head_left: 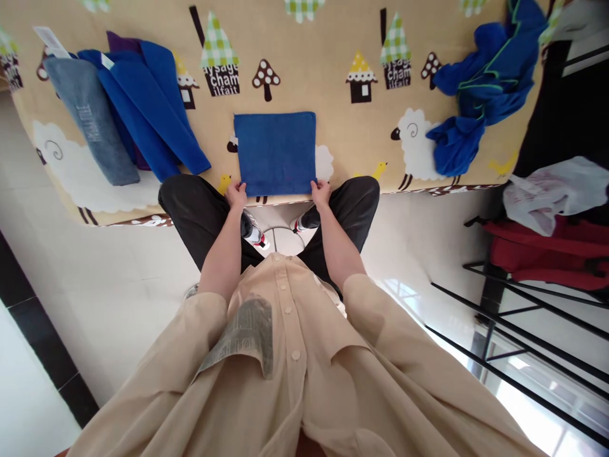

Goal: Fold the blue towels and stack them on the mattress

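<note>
A blue cloth lies flat as a smooth rectangle at the front edge of the table, with a small white tag at its left side. My left hand pinches the cloth's near left corner between thumb and fingers. At the near right corner, my right hand grips the cloth in the same way. Both corners sit right by the table's edge, above my knees.
Folded blue and grey cloths lie on the left of the patterned tablecloth. Crumpled blue cloths with green edging are heaped at the right. Beyond the table's right end stand a black metal rack, a white plastic bag and a red item.
</note>
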Demonstrator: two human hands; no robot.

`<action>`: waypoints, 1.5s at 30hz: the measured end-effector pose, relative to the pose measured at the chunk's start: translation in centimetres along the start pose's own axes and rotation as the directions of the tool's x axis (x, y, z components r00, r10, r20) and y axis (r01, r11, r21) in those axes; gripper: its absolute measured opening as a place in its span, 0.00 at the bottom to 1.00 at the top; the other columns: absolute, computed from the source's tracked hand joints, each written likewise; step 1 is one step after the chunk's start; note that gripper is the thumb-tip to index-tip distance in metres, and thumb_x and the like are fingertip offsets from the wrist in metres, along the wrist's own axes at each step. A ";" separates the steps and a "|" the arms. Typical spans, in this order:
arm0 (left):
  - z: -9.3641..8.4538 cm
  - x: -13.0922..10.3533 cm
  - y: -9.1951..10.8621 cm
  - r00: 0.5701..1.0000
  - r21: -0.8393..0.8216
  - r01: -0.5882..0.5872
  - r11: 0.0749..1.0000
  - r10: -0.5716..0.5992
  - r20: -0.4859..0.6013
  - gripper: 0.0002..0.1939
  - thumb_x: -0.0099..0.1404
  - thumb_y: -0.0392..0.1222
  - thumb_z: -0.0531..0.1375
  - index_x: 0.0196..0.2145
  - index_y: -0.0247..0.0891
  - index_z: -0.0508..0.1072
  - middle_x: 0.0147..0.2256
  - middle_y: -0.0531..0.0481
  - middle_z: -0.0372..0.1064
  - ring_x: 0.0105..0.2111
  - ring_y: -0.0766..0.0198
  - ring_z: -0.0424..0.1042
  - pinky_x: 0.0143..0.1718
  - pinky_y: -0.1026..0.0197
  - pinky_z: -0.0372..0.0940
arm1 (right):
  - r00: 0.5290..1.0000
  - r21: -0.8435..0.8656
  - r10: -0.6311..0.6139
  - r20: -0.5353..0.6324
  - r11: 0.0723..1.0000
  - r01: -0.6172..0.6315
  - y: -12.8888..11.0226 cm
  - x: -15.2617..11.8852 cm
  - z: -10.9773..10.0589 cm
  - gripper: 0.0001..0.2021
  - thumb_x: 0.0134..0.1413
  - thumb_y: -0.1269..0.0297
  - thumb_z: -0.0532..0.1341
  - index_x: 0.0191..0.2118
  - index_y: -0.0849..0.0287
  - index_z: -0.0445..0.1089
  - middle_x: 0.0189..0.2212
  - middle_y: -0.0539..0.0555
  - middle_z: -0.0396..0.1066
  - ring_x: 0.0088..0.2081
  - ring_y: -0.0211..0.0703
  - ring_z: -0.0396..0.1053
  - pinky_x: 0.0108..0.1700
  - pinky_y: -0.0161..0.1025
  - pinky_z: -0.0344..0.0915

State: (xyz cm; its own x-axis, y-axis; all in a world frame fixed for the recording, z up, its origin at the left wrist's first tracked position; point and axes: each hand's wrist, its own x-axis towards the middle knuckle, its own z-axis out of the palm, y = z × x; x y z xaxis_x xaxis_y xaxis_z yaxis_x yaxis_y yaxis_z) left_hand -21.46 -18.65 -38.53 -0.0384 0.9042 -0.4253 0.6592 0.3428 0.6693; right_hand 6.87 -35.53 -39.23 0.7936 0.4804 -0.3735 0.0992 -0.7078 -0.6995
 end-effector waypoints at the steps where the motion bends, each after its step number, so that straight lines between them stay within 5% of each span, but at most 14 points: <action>1: 0.1 0.2 -0.1 1.000 -0.011 -0.008 1.000 0.008 0.007 0.08 0.66 0.39 0.67 0.31 0.38 0.72 0.31 0.44 0.74 0.49 0.44 0.78 0.63 0.44 0.67 | 1.000 -0.009 0.005 0.000 1.000 -0.005 -0.1 0.1 0.0 0.13 0.62 0.56 0.66 0.40 0.63 0.77 0.39 0.62 0.81 0.43 0.53 0.79 0.57 0.51 0.72; 4: 0.1 0.4 -0.2 1.000 -0.039 -0.026 0.999 0.026 0.011 0.08 0.64 0.38 0.68 0.32 0.40 0.71 0.30 0.44 0.73 0.51 0.43 0.77 0.65 0.40 0.65 | 0.999 -0.025 0.039 -0.007 0.999 -0.039 -0.6 0.2 -0.1 0.12 0.60 0.57 0.67 0.39 0.63 0.78 0.38 0.61 0.80 0.43 0.54 0.79 0.58 0.54 0.72; 9: -0.8 -0.1 0.2 0.999 -0.074 -0.031 0.997 0.029 -0.023 0.14 0.65 0.39 0.67 0.47 0.39 0.69 0.36 0.44 0.76 0.52 0.46 0.78 0.67 0.39 0.63 | 0.996 -0.009 0.063 -0.063 0.998 -0.064 -1.7 -0.3 -0.6 0.08 0.58 0.64 0.65 0.37 0.63 0.77 0.36 0.61 0.80 0.46 0.56 0.78 0.62 0.56 0.69; 14: -2.4 -1.5 1.2 0.981 -0.101 -0.189 0.977 0.184 -0.053 0.16 0.68 0.42 0.64 0.52 0.37 0.70 0.49 0.36 0.76 0.56 0.48 0.76 0.67 0.43 0.64 | 0.974 0.060 0.068 -0.217 0.997 -0.056 -2.6 -1.4 -1.6 0.13 0.61 0.71 0.53 0.44 0.64 0.75 0.45 0.67 0.78 0.55 0.57 0.74 0.67 0.61 0.63; 17: -3.3 -2.8 1.6 0.923 -0.037 -0.385 0.922 0.384 -0.026 0.17 0.68 0.40 0.63 0.53 0.37 0.74 0.57 0.34 0.73 0.64 0.47 0.70 0.71 0.42 0.60 | 0.979 0.063 -0.031 -0.203 0.997 0.044 -3.1 -2.4 -2.2 0.16 0.60 0.73 0.51 0.47 0.64 0.75 0.48 0.67 0.78 0.56 0.55 0.74 0.67 0.60 0.63; 21: -3.8 -4.3 2.0 0.811 0.008 -0.566 0.824 0.556 0.185 0.18 0.69 0.36 0.61 0.56 0.38 0.77 0.62 0.36 0.72 0.67 0.49 0.67 0.75 0.43 0.54 | 0.962 -0.004 -0.265 -0.069 0.964 0.266 -3.8 -4.3 -2.9 0.18 0.59 0.75 0.52 0.46 0.62 0.78 0.49 0.65 0.79 0.56 0.53 0.74 0.68 0.54 0.65; 26: -3.7 -5.0 1.9 0.795 0.041 -0.554 0.832 0.513 0.324 0.23 0.66 0.33 0.62 0.58 0.35 0.78 0.66 0.35 0.68 0.71 0.48 0.62 0.76 0.44 0.50 | 0.913 -0.073 -0.397 0.093 0.912 0.404 -4.6 -6.2 -3.6 0.19 0.61 0.75 0.57 0.52 0.60 0.80 0.57 0.61 0.78 0.61 0.50 0.73 0.71 0.50 0.63; 33: -3.3 -4.6 1.6 0.810 0.042 -0.509 0.860 0.461 0.362 0.31 0.62 0.32 0.63 0.64 0.34 0.74 0.69 0.35 0.63 0.74 0.45 0.56 0.77 0.39 0.48 | 0.893 -0.158 -0.370 0.257 0.895 0.417 -4.8 -6.5 -3.6 0.26 0.57 0.74 0.63 0.62 0.63 0.74 0.67 0.63 0.69 0.71 0.53 0.63 0.75 0.56 0.56; 45: -2.5 -3.4 0.9 0.811 0.069 -0.524 0.849 0.473 0.343 0.30 0.62 0.28 0.58 0.61 0.38 0.78 0.68 0.40 0.66 0.72 0.45 0.59 0.76 0.35 0.46 | 0.911 -0.292 -0.341 0.231 0.869 0.399 -4.8 -5.2 -2.4 0.31 0.53 0.82 0.57 0.63 0.63 0.74 0.65 0.63 0.71 0.68 0.57 0.62 0.74 0.61 0.52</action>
State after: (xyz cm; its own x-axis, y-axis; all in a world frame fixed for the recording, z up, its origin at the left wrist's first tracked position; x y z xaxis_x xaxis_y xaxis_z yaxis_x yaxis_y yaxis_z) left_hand -22.55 -20.75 -34.96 0.5383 0.8086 -0.2374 0.6314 -0.2003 0.7491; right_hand 3.71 -35.84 -32.49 0.5504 0.7988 -0.2428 0.5786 -0.5746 -0.5788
